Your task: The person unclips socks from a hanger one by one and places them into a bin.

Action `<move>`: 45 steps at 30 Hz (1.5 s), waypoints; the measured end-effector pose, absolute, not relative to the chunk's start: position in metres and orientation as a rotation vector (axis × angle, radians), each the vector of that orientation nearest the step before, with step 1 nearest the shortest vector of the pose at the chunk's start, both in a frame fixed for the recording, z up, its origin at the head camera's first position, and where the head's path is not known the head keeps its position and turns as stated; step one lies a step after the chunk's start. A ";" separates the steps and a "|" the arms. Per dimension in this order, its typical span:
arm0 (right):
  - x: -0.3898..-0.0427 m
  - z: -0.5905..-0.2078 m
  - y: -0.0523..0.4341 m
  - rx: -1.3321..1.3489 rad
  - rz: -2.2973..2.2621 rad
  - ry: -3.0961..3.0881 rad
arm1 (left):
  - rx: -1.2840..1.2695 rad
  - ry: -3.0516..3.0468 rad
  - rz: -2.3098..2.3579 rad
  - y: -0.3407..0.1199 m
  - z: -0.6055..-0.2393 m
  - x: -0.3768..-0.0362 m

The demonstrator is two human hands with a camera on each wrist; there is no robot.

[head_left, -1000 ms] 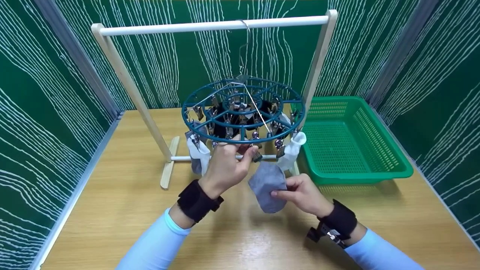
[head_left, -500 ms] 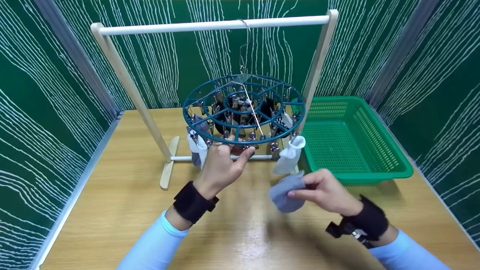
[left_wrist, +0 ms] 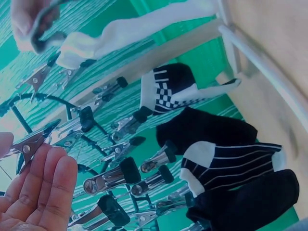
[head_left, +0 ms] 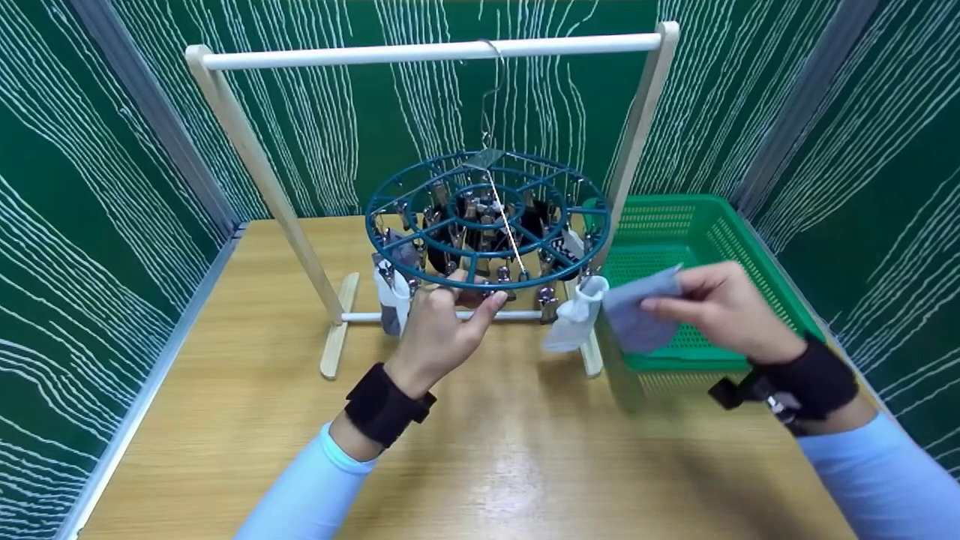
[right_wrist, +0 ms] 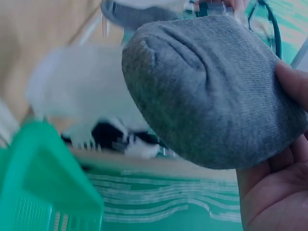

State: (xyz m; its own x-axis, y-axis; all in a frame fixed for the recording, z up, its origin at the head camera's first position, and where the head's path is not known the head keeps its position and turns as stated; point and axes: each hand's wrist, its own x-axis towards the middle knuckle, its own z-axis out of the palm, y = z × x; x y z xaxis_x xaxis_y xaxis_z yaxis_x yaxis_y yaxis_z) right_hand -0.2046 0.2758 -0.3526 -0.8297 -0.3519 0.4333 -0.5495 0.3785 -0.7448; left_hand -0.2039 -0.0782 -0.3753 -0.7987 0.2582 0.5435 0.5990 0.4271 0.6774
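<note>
My right hand (head_left: 724, 307) pinches a grey sock (head_left: 645, 311) by one edge, in front of the green basket. Seen from the right wrist, the grey sock (right_wrist: 207, 96) bulges rounded away from the thumb. At the front rim of the round clip hanger (head_left: 480, 281), my left hand (head_left: 442, 334) grips a metal clip (left_wrist: 30, 147) between thumb and fingers; no sock shows in that clip. Right of it a white sock (head_left: 574, 319) hangs from the rim. Black socks (left_wrist: 207, 130), a striped one (left_wrist: 231, 163) and a checkered one (left_wrist: 168, 89) hang further in.
A wooden stand (head_left: 259, 165) with a white top bar (head_left: 360, 56) carries the hanger by its hook. The green basket (head_left: 795, 341) stands at the right on the wooden table (head_left: 480, 450). A grey and white sock (head_left: 391, 300) hangs at the hanger's left.
My right hand has carried the grey sock right and up, away from the hanger toward the basket. The left hand stays at the front rim, and the hanger has turned slightly.
</note>
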 end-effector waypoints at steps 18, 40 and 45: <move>-0.300 -0.345 0.320 0.270 1.273 -2.809 | -0.743 -2.353 -1.371 -0.076 -0.379 -0.205; -0.369 -0.406 0.309 0.337 1.130 -3.144 | -0.778 -2.334 -1.355 -0.078 -0.382 -0.209; -0.372 -0.408 0.307 0.406 0.983 -3.300 | -0.766 -2.336 -1.360 -0.077 -0.380 -0.208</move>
State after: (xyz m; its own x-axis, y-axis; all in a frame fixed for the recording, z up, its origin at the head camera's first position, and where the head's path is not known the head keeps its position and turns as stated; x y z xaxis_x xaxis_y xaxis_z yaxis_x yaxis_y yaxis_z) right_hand -0.3722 0.3070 -0.4079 -0.9207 -0.3079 -0.2397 -0.1267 0.8168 -0.5628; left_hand -0.2076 -0.0775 -0.3802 -0.8008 0.2829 0.5279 0.5988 0.3998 0.6940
